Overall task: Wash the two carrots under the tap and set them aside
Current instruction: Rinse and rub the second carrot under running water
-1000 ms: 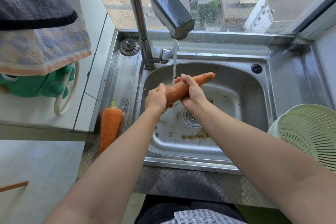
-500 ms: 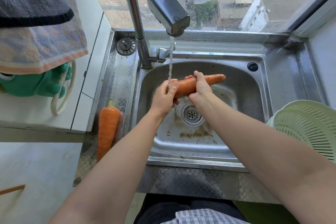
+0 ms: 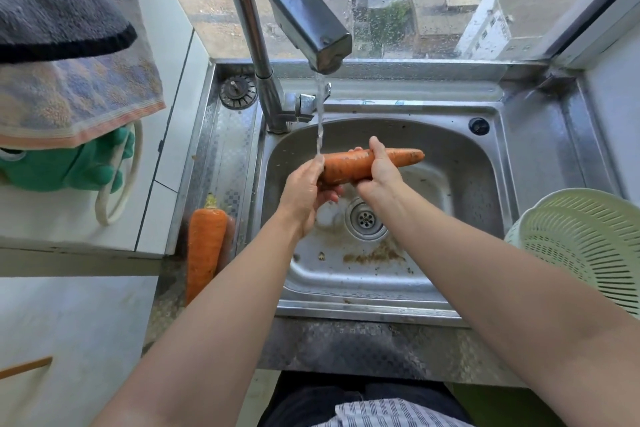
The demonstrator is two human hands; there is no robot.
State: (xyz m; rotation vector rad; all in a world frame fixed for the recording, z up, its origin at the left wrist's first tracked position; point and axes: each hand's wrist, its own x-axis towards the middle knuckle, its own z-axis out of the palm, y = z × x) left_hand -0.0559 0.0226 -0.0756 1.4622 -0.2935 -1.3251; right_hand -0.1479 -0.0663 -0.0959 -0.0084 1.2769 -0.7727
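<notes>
Head view: both forearms reach over the sink; left hand cups the carrot under the tap stream, right hand grips its middle. Second carrot lies left of the basin.

Home kitchen, steel sink, probably high-rise window

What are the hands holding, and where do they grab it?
A carrot under the running tap. The left hand cups its thick end; the right hand wraps its middle.
</notes>
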